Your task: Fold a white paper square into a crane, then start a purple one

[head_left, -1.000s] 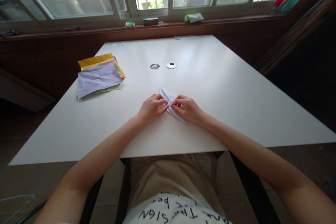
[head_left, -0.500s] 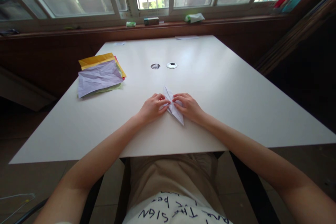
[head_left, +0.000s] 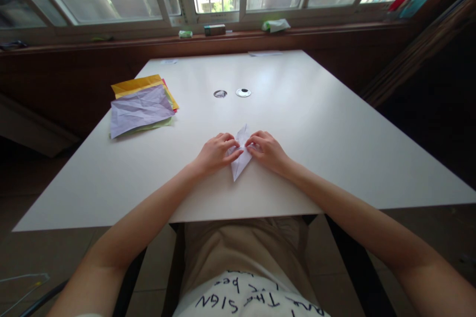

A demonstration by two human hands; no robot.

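Observation:
A white folded paper, a narrow kite shape with points at both ends, lies near the front of the white table. My left hand pinches its left side with curled fingers. My right hand pinches its right side the same way. The two sets of fingertips meet over the paper's middle. The paper's lower point juts toward me between my wrists.
A stack of coloured sheets, lilac on top of yellow and green, lies at the table's left. Two round cable grommets sit in the table's middle. Small items line the window sill behind. The table's front edge runs just below my wrists.
The folded paper has turned clockwise under my fingers: its lower point swung from the right toward the left. Both hands kept their place on it.

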